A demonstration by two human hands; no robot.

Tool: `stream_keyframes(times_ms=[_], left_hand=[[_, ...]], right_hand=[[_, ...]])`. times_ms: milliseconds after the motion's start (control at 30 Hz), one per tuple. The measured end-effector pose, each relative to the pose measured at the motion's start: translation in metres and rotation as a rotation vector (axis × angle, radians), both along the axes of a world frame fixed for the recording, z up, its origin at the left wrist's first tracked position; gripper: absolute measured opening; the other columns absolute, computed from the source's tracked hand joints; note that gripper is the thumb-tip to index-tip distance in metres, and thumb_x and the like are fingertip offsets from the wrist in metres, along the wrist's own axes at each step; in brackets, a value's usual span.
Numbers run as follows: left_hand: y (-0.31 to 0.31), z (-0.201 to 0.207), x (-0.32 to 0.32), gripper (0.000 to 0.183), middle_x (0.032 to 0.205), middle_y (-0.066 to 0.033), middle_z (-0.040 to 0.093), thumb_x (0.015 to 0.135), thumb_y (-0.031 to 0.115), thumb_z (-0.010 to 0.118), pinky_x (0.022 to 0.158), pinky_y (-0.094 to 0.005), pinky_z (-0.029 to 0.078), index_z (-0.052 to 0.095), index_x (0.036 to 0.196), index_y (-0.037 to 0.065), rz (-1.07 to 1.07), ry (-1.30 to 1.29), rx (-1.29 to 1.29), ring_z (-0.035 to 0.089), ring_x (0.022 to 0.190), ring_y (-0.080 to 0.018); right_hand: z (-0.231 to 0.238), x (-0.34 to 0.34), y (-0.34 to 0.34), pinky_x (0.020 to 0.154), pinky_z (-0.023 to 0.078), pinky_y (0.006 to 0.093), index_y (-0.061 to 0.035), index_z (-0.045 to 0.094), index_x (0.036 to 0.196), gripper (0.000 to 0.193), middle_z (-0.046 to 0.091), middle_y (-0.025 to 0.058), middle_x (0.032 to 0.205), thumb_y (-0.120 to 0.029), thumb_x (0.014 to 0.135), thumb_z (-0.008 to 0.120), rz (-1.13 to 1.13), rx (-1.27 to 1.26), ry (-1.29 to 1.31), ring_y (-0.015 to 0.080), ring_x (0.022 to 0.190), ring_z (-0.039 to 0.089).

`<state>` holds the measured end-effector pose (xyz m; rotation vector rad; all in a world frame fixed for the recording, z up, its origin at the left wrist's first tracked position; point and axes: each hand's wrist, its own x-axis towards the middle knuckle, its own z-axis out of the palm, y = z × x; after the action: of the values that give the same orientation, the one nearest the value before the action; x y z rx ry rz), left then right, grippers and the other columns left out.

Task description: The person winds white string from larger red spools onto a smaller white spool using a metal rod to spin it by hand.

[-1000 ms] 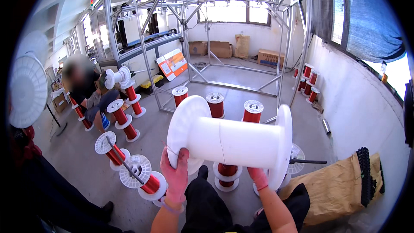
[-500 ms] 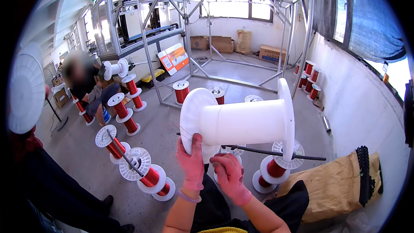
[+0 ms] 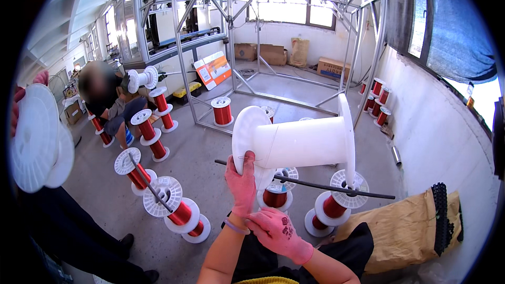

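Observation:
A large white spool (image 3: 302, 144), looking bare apart from a thin wire strand, lies on its side in front of me. My left hand (image 3: 241, 184), in a pink glove, grips its left flange, thumb against the flange where the strand shows. My right hand (image 3: 281, 234), gloved too, is below it, fingers pinched together beside my left wrist; what they hold, if anything, is too small to make out. Under the white spool a dark rod (image 3: 315, 185) runs across, above spools of red wire (image 3: 332, 206) standing on the floor.
More red wire spools (image 3: 181, 213) stand to the left, a second rod (image 3: 150, 181) leaning on them. At far left a person holds a white spool (image 3: 37, 137); another sits behind. A metal frame (image 3: 181, 73) stands ahead, brown sacking (image 3: 394, 231) lies at right.
My right hand has moved down and left from beneath the spool to my left wrist. At far left, the person's white spool has tilted and their hands now show.

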<state>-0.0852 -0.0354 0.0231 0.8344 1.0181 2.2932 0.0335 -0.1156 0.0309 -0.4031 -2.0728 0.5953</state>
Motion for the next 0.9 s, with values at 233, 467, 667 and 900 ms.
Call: stream_keyframes(times_ms=[233, 467, 667, 900], left_hand=[[0.014, 0.009, -0.008, 0.026, 0.084, -0.0007, 0.059, 0.086, 0.022, 0.070, 0.065, -0.0228, 0.040, 0.058, 0.093, 0.000, -0.012, 0.073, -0.059, 0.048, 0.075, -0.0064], [0.015, 0.018, -0.005, 0.038, 0.101, -0.0065, 0.062, 0.088, 0.025, 0.068, 0.075, -0.0273, 0.048, 0.057, 0.113, -0.001, -0.164, -0.087, 0.000, 0.058, 0.087, -0.0125], [-0.030, 0.032, -0.023, 0.038, 0.105, -0.0074, 0.064, 0.090, 0.025, 0.066, 0.079, -0.0280, 0.050, 0.058, 0.117, -0.001, -0.368, -0.106, -0.073, 0.061, 0.093, -0.0138], [-0.066, 0.044, -0.066, 0.027, 0.087, -0.0035, 0.064, 0.083, 0.016, 0.070, 0.070, -0.0293, 0.048, 0.062, 0.103, 0.000, -0.434, 0.383, -0.111, 0.061, 0.078, -0.0134]], right_hand=[[-0.019, 0.006, -0.008, 0.065, 0.049, 0.0360, -0.0024, 0.064, 0.095, 0.014, 0.062, 0.0134, 0.080, -0.008, 0.082, 0.065, -0.034, -0.078, -0.174, 0.0300, 0.074, 0.060], [-0.084, 0.040, 0.041, 0.071, 0.049, 0.0281, -0.0035, 0.061, 0.102, 0.020, 0.063, 0.0017, 0.088, -0.021, 0.096, 0.054, 0.171, -1.114, 0.006, 0.0125, 0.082, 0.062], [-0.020, 0.093, 0.158, 0.076, 0.052, 0.0304, -0.0030, 0.064, 0.112, 0.033, 0.067, 0.0048, 0.097, -0.030, 0.094, 0.058, -0.058, -1.138, 0.062, 0.0132, 0.086, 0.063], [0.171, 0.093, 0.225, 0.064, 0.048, 0.0236, -0.0060, 0.070, 0.094, 0.025, 0.066, -0.0007, 0.083, -0.029, 0.087, 0.061, -0.091, -0.484, -0.920, 0.0071, 0.072, 0.057]])
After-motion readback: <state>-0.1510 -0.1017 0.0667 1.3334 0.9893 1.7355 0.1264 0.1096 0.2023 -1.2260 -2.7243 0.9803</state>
